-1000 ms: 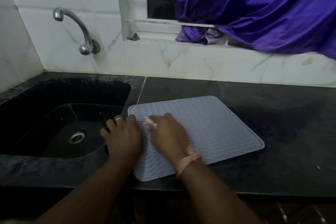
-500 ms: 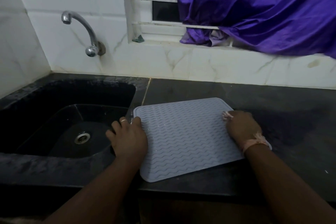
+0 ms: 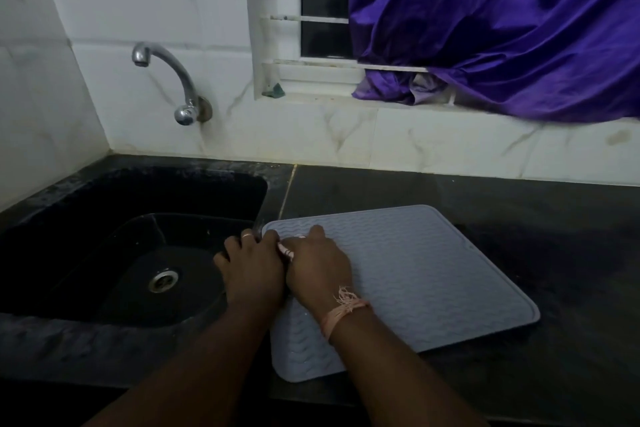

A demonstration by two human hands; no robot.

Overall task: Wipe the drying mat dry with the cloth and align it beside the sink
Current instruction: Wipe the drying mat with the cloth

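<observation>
Grey wavy-ribbed silicone drying mat [image 3: 415,274]: my left hand [image 3: 252,274] pins nine-o'clock edge, fingers curled over; right hand [image 3: 317,265] grips small pink-white cloth [image 3: 286,250], wiping.

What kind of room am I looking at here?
Most likely a home kitchen. A dark sink is set into a black stone counter, a metal tap comes out of the white tiled wall, and a grey drying mat lies beside the sink.
</observation>
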